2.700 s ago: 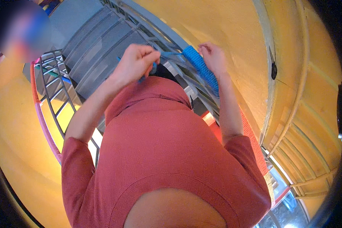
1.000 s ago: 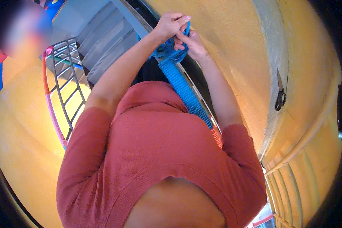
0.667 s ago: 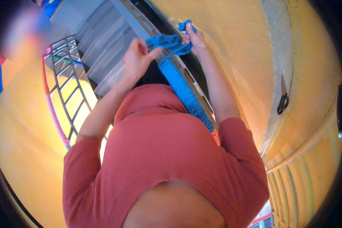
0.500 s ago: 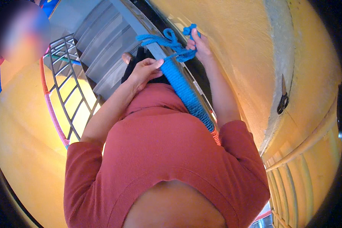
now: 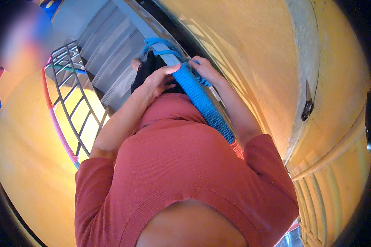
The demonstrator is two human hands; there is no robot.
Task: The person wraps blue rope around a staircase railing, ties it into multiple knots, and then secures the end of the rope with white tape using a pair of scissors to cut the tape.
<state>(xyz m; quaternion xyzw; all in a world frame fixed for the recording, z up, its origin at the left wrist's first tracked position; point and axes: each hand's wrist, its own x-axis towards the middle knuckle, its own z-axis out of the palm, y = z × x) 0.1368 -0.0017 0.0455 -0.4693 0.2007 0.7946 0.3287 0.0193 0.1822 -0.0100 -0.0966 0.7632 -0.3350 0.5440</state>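
A grey handrail (image 5: pixel 141 25) runs from the upper middle toward my body. Blue rope is wound tightly round its near part as a blue wrapping (image 5: pixel 202 101), with orange-red cord (image 5: pixel 236 150) wound below it. My left hand (image 5: pixel 157 80) grips the rail at the upper end of the winding, thumb on top and fingers partly under it. At the rail's right side, my right hand (image 5: pixel 207 71) has its fingers bent round the loose blue rope (image 5: pixel 164 46). Slack rope lies over the bare rail beyond my hands and hangs by the right fingers. What is under the rail is hidden.
Grey stairs (image 5: pixel 105 49) descend past the rail on the left. A dark metal railing (image 5: pixel 72 105) with pink and orange wrapping stands further left. Scissors (image 5: pixel 307 108) lie on the yellow wall ledge at right. Someone, blurred, is at the upper left.
My right hand has come down and in to the rail's right side with the rope. The raised rope loops have dropped across the rail. My left hand stays at the winding's end.
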